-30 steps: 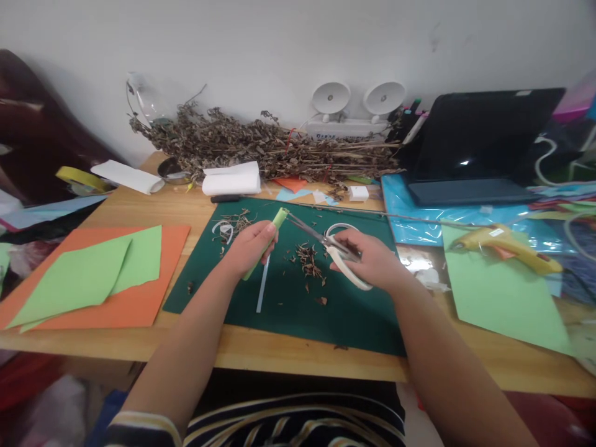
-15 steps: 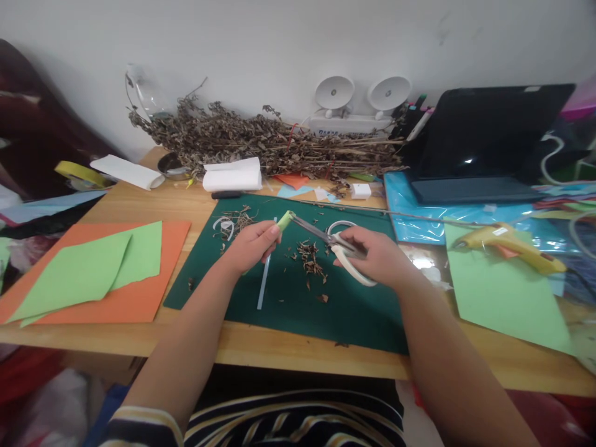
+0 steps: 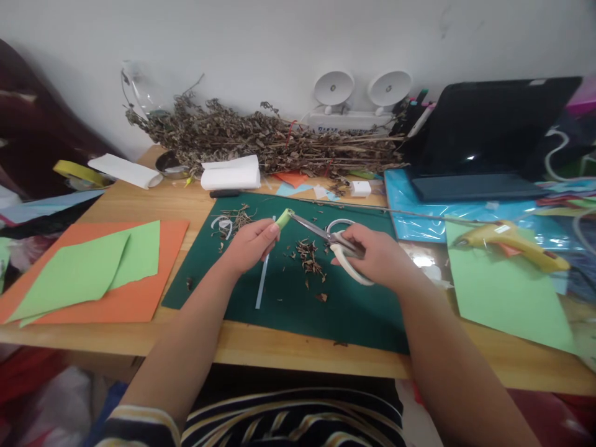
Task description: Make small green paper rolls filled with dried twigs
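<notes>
My left hand (image 3: 250, 243) is closed round a rolled light-green paper tube (image 3: 282, 218), whose top end sticks out past the thumb. My right hand (image 3: 377, 256) grips white-handled scissors (image 3: 333, 242); the metal blade tips touch the tube's top end. Both hands hover over a dark green cutting mat (image 3: 288, 304). Dry plant crumbs (image 3: 309, 257) lie on the mat between my hands, and a thin white strip (image 3: 261, 282) lies below the left hand.
Green sheets on orange paper (image 3: 93, 267) lie left. A bundle of dried branches (image 3: 261, 139) lines the wall, with white paper rolls (image 3: 230, 175) nearby. Right: a yellow glue gun (image 3: 512, 239), a green sheet (image 3: 503, 292), a black laptop (image 3: 484, 139).
The tube has slid deeper into my left hand, so less of it shows. The scissors' tips stay at its top end. The view has shifted slightly.
</notes>
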Tool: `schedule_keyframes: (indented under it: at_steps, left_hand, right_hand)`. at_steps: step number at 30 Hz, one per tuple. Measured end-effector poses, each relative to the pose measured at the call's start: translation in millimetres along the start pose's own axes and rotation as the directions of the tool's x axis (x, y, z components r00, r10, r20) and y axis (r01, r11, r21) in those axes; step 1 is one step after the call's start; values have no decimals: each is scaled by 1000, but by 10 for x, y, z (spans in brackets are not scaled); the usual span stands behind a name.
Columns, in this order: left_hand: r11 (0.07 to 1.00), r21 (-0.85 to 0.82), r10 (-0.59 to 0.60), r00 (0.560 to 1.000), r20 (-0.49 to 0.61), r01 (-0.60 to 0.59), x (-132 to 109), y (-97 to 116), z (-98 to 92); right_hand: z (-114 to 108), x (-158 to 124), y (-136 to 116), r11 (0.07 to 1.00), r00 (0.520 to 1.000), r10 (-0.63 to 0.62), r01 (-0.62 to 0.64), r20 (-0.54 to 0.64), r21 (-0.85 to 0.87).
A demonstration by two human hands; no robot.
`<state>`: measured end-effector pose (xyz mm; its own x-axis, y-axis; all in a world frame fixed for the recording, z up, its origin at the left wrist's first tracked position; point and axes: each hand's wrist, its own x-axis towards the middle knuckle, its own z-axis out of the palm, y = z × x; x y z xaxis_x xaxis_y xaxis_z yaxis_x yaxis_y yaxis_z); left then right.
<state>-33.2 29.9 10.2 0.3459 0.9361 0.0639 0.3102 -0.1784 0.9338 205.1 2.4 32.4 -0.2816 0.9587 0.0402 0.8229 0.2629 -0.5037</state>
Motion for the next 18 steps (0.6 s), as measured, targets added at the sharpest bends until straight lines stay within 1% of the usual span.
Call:
schedule_keyframes:
  at_steps: [3,7,9,14,18]
  left_hand:
    - [1000,8,-21,999,-26,21,-5,12,23]
    - [999,21,-47,998,-48,48,-7,13,26]
    - [999,25,-46,998,-47,47,-6,10,24]
    - [998,45,-36,995,-91,40,-5,5,34]
    - [991,127,-18,996,-90,29,-6,15,39]
  right_hand:
    - [-9,-5,-6,999,999,39,-39,-4,-26]
    - [-23,-16,-30,998,999,47,-46,20,-50]
    - [-21,-16,-39,998,999,44,-43,21,-56]
    - [17,2,-45,999,999,40,-40,11,-19]
    - [25,4,-53,999,999,38,-38,24,-14]
